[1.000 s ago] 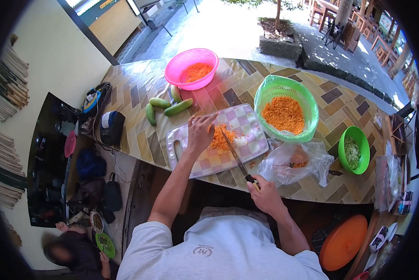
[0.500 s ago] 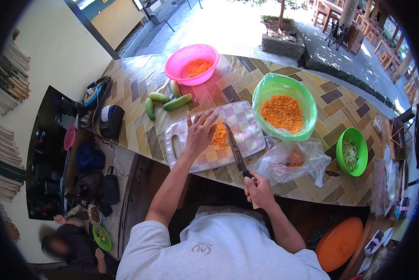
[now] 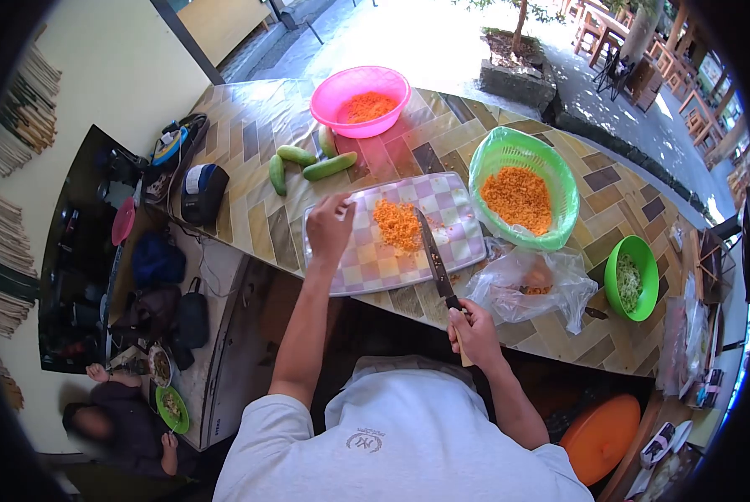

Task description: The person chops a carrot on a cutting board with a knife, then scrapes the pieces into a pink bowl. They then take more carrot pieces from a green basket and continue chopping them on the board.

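My right hand (image 3: 476,329) grips a knife (image 3: 435,258) by its light handle; the dark blade angles up over the right half of the checkered cutting board (image 3: 362,273), with orange bits stuck to it. Beside the blade lies a pile of finely chopped orange food (image 3: 397,224), which looks like carrot. Over the board's left end is my left hand (image 3: 330,226), fingers loosely bent, the thumb side apart from them and nothing visible in them. The wrist hides part of that end of the board.
Behind the board are several cucumbers (image 3: 330,166) and a pink basin (image 3: 360,80) with orange shreds. To the right stand a green-lined basket (image 3: 569,205) of chopped orange food, a clear plastic bag (image 3: 509,303) and a green bowl (image 3: 653,284). Another person (image 3: 128,427) sits at lower left.
My left hand has drawn back left from the chopped pile to the board's left end, its fingers bending. The knife has stayed beside the pile. The view has shifted slightly.
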`<move>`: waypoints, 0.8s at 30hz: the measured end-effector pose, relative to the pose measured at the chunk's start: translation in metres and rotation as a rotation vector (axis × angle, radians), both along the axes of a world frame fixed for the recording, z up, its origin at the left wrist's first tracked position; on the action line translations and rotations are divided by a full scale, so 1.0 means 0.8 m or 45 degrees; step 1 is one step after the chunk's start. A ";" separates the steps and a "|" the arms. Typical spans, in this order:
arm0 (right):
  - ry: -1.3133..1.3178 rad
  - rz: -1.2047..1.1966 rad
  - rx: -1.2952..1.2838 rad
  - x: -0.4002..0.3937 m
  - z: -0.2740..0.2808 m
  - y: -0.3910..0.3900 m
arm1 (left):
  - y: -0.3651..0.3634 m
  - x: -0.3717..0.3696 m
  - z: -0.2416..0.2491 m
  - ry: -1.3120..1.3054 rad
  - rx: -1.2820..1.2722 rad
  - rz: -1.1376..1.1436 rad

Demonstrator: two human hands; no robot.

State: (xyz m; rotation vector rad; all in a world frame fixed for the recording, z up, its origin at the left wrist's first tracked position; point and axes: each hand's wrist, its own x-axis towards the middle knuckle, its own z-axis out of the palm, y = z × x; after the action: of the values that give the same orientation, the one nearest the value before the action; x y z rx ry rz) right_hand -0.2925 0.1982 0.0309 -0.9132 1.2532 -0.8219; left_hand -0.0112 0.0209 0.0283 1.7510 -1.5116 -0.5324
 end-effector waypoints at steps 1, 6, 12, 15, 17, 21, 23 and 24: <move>-0.020 -0.004 0.008 -0.001 -0.003 0.000 | 0.004 0.008 -0.001 0.040 0.100 -0.037; -0.099 -0.024 0.024 0.006 -0.017 -0.009 | 0.022 -0.007 -0.003 -0.382 -0.398 -0.433; 0.484 -0.008 -0.143 -0.002 0.029 -0.014 | 0.041 0.044 -0.024 -0.625 -0.293 0.180; 0.776 0.007 -0.290 -0.018 0.026 -0.011 | 0.065 0.082 -0.045 -0.473 -0.141 0.291; 0.870 0.044 -0.312 -0.016 0.042 -0.010 | 0.075 0.095 -0.058 -0.437 -0.154 0.208; 1.011 0.120 -0.516 -0.004 0.037 -0.006 | 0.079 0.096 -0.062 -0.437 -0.164 0.127; 0.915 0.183 -0.342 0.005 0.053 -0.005 | 0.074 0.095 -0.062 -0.399 -0.174 0.110; 0.863 0.215 -0.257 0.009 0.063 -0.006 | 0.070 0.097 -0.061 -0.382 -0.180 0.104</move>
State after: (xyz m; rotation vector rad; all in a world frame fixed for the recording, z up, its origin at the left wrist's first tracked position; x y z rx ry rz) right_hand -0.2854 0.1936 0.0813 -1.5187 1.6566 -0.5179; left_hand 0.0662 0.0771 -0.0205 1.8310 -1.6280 -0.1196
